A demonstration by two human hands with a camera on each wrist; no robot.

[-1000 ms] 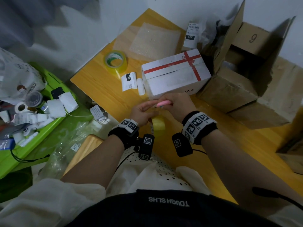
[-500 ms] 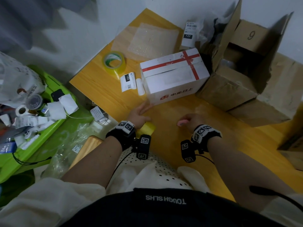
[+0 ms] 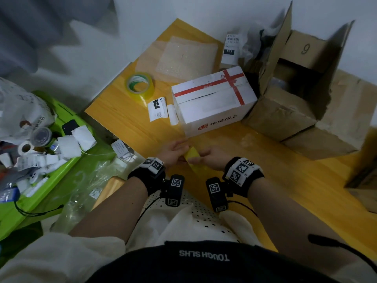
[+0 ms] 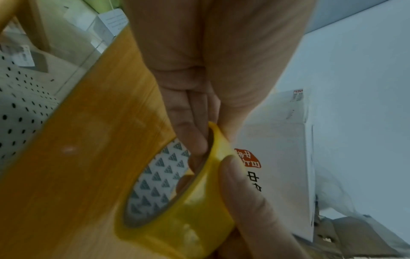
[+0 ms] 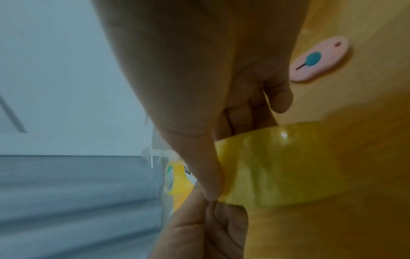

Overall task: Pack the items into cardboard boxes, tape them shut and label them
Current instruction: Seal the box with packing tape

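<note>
Left hand (image 3: 173, 153) curled round yellow tape roll (image 4: 177, 201), fingers through core; right hand (image 3: 211, 160) pinches its free end.

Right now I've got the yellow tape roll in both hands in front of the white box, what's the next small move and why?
Probably pull a strip free with the right hand while the left hand steadies the yellow tape roll. Your left fingers are through its core, the right hand pinches at its outer surface, and the white box just beyond appears to have a dark gap between its top flaps.
</note>
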